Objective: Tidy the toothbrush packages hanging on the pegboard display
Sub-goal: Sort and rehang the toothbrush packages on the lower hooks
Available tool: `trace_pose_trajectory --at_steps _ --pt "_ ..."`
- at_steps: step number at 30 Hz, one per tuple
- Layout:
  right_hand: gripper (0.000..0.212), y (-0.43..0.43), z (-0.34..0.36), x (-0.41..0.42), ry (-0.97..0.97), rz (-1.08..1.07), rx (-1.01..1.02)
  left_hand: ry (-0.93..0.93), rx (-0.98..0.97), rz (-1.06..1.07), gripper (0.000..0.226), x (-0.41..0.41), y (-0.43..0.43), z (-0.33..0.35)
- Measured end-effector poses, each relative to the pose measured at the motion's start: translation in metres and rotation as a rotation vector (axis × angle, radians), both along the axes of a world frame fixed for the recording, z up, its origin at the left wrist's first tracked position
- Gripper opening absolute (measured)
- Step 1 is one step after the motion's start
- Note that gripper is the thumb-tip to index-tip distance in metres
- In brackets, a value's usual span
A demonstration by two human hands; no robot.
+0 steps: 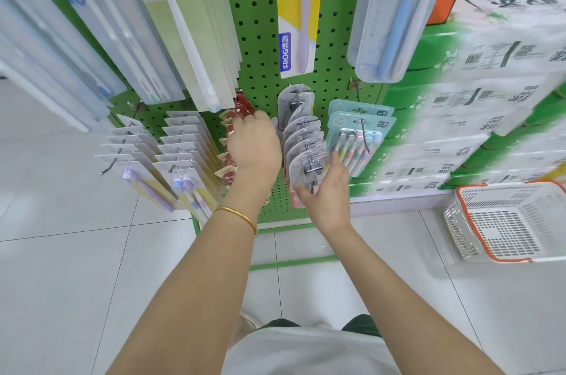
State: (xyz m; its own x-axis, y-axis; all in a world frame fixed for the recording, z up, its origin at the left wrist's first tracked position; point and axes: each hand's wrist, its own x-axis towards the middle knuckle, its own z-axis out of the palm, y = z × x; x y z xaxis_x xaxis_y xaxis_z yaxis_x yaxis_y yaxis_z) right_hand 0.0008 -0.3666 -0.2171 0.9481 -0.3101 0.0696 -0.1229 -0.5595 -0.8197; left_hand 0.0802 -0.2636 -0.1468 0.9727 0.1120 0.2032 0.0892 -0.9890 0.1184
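Green pegboard (257, 22): left hand (254, 145), fingers curled, grips red packs (242, 111); right hand (324, 194) pinches front clear pack (306, 160) between thumb and fingers.

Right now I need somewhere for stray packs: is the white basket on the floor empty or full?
Empty: the basket shows its slotted bottom bare.

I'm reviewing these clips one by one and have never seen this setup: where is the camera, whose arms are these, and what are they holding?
No machine here: a person works with bare hands. The one picture comes from a camera worn on the head, looking down. Ahead is a green pegboard hung with toothbrush packages. The left hand, wearing a gold bangle, grips the red packages. The right hand pinches the front clear package. A white basket sits on the floor at right.
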Motion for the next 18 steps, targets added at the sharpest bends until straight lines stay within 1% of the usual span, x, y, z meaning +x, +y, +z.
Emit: trace_pose_trajectory --at_steps 9,12,15,18 --pt "0.096 -0.005 0.004 -0.01 -0.01 0.047 -0.025 -0.055 -0.151 0.088 0.023 -0.032 -0.002 0.003" --pt "0.094 -0.007 0.006 -0.014 -0.019 0.061 -0.006 -0.069 -0.17 0.098 0.022 -0.047 -0.003 0.008" --pt "0.086 -0.009 0.009 -0.016 -0.038 0.087 -0.013 -0.073 -0.172 0.102 0.022 -0.062 -0.003 0.018" --pt "0.07 -0.009 0.017 -0.02 -0.08 0.114 -0.05 -0.088 -0.178 0.079 0.021 -0.076 0.001 0.031"
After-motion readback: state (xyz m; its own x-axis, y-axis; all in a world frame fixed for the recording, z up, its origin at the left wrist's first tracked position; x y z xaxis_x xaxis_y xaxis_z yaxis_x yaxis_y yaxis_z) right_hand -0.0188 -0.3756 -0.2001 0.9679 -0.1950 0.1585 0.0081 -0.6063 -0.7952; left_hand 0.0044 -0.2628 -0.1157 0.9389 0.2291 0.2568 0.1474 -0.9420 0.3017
